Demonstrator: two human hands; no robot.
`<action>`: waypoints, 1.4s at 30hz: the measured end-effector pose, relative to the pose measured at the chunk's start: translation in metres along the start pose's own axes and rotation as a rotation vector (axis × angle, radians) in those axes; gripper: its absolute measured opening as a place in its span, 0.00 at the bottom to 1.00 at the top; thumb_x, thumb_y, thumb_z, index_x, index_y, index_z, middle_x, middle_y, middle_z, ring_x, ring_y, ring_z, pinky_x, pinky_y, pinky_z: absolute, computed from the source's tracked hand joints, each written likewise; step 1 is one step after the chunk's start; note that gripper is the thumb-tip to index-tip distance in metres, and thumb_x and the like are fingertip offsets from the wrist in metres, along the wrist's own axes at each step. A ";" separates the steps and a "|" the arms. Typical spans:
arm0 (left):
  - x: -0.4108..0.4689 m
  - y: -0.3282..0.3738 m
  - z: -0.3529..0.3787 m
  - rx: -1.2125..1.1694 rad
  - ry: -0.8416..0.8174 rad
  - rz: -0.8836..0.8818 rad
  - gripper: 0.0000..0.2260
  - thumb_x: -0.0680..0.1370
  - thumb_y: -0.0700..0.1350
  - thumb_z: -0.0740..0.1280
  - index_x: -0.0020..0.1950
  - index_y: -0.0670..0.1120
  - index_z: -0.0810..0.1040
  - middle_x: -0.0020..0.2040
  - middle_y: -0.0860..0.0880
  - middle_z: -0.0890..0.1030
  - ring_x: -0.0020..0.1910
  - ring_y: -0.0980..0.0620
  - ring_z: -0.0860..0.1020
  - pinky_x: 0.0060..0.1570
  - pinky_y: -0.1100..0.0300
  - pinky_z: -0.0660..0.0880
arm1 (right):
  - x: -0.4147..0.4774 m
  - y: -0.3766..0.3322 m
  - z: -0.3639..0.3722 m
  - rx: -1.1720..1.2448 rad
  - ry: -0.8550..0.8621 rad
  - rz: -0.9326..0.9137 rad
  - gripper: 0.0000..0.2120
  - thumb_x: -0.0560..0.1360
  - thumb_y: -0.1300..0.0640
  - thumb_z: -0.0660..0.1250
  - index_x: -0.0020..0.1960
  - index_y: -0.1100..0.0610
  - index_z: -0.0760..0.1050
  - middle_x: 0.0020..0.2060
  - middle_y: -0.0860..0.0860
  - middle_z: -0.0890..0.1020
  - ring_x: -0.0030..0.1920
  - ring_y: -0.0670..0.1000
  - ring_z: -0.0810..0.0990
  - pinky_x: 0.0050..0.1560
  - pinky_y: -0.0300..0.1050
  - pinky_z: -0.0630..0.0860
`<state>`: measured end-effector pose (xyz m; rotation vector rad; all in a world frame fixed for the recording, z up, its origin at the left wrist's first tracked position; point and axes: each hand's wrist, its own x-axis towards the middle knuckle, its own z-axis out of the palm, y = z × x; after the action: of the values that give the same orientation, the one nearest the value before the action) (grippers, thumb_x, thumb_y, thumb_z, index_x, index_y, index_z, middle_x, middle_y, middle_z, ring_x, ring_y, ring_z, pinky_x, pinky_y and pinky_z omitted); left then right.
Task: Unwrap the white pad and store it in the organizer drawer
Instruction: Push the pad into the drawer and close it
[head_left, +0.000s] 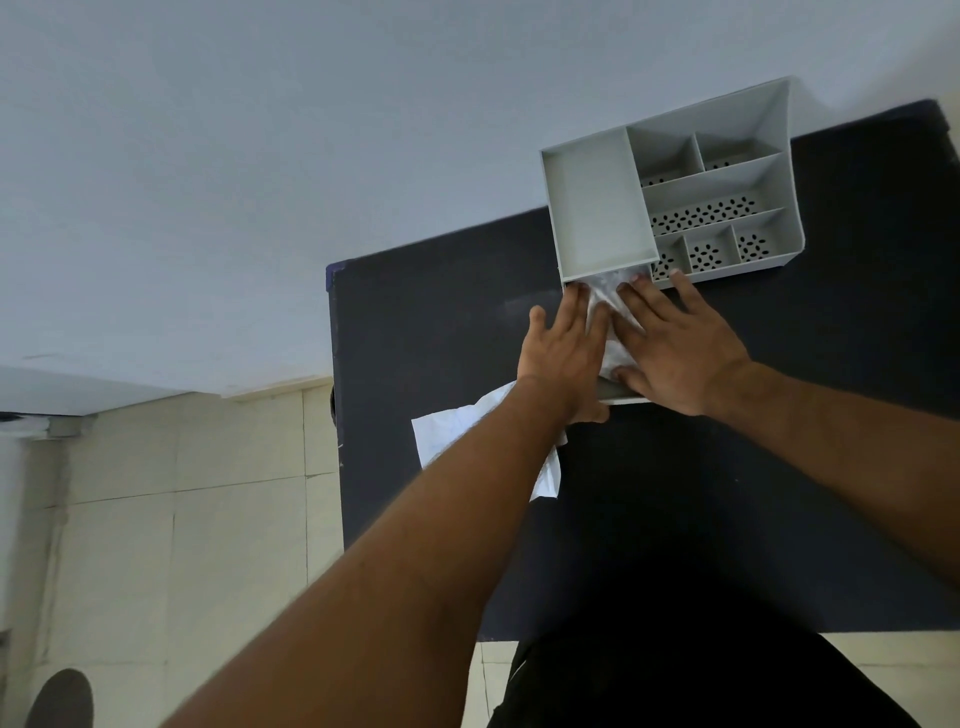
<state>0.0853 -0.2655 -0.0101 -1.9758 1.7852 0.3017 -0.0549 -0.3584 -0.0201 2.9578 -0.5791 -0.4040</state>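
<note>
Both hands are down on the white pad (602, 312), right of centre in the frame. The left hand (566, 348) and right hand (675, 348) lie flat with fingers straight, pressing rather than gripping. The pad sits in the pulled-out drawer (626, 399) just below the grey organizer (592, 202), its far end tucked under the organizer's body. To the lower left of the hands the white wrapper (441, 434) lies on the dark table (441, 312), partly under the left forearm. The storing looks nearly done. To finish it well, flatten the pad evenly so no corner rides above the drawer walls. Then lift the fingers clear before pushing the front in, bracing the light organizer so it doesn't slide back.
</note>
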 end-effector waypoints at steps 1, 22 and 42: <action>0.001 0.000 -0.001 -0.002 -0.005 0.005 0.58 0.65 0.72 0.71 0.82 0.44 0.47 0.82 0.39 0.48 0.81 0.39 0.42 0.73 0.37 0.56 | 0.001 0.000 0.000 -0.001 -0.004 0.005 0.39 0.78 0.34 0.45 0.79 0.58 0.59 0.78 0.62 0.61 0.80 0.61 0.54 0.78 0.66 0.46; -0.018 -0.002 0.013 -0.112 0.178 -0.033 0.39 0.77 0.59 0.66 0.81 0.42 0.55 0.82 0.43 0.57 0.81 0.42 0.51 0.70 0.40 0.62 | 0.000 -0.013 -0.013 0.175 0.062 0.165 0.29 0.78 0.47 0.64 0.76 0.57 0.66 0.76 0.61 0.67 0.79 0.60 0.58 0.77 0.64 0.50; -0.005 0.002 -0.003 -0.192 0.220 -0.146 0.25 0.79 0.50 0.66 0.74 0.44 0.68 0.75 0.43 0.69 0.71 0.43 0.69 0.66 0.40 0.65 | -0.024 -0.014 -0.002 0.269 0.088 0.080 0.25 0.78 0.50 0.63 0.72 0.58 0.70 0.70 0.58 0.75 0.75 0.58 0.67 0.76 0.65 0.57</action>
<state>0.0824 -0.2623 -0.0053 -2.3412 1.7867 0.2220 -0.0704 -0.3363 -0.0145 3.1705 -0.7954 -0.2006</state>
